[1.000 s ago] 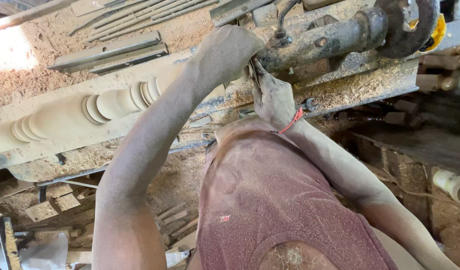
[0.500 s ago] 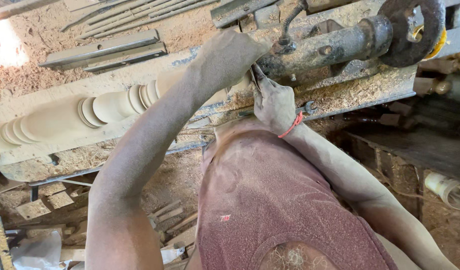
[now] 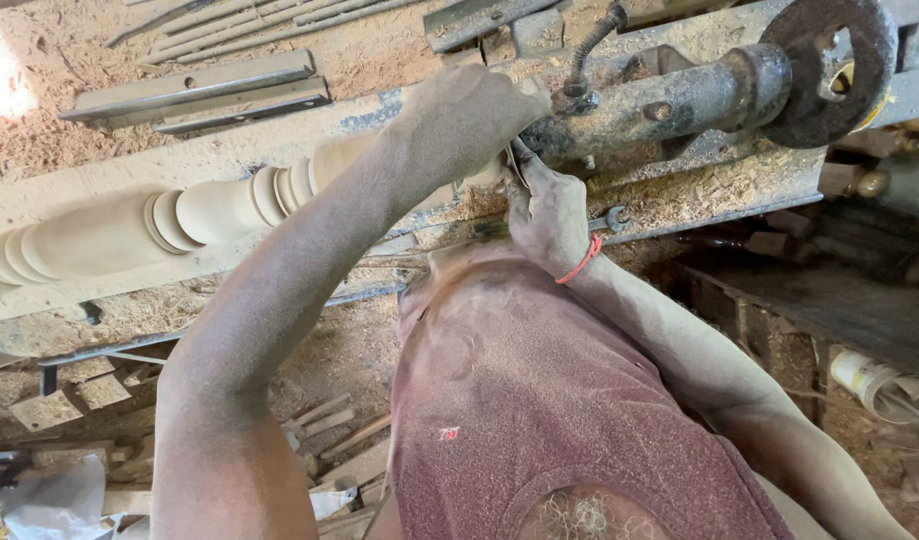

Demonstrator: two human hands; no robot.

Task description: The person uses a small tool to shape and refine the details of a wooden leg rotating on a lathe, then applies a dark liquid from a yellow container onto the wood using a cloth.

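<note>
A pale turned wooden spindle (image 3: pixel 209 210) with beads and grooves lies across a lathe, coated in sawdust. My left hand (image 3: pixel 464 120) is curled over the spindle's right end, its back to the camera, so its fingers and whatever they hold are hidden. Just below it, my right hand (image 3: pixel 549 215), with a red thread at the wrist, grips a thin metal tool (image 3: pixel 517 160) whose tip points up at the spindle's end. A rusty metal tailstock (image 3: pixel 669 100) meets the wood there.
A heavy round handwheel (image 3: pixel 829 65) sits at the tailstock's right end. Metal bars (image 3: pixel 199 85) lie in sawdust behind the lathe. Wood offcuts (image 3: pixel 69 400) litter the floor at the lower left. A dark wooden frame (image 3: pixel 819 300) stands to the right.
Both hands stay at the spindle's right end. The view has drifted slightly, so the spindle and tailstock sit a little differently in frame.
</note>
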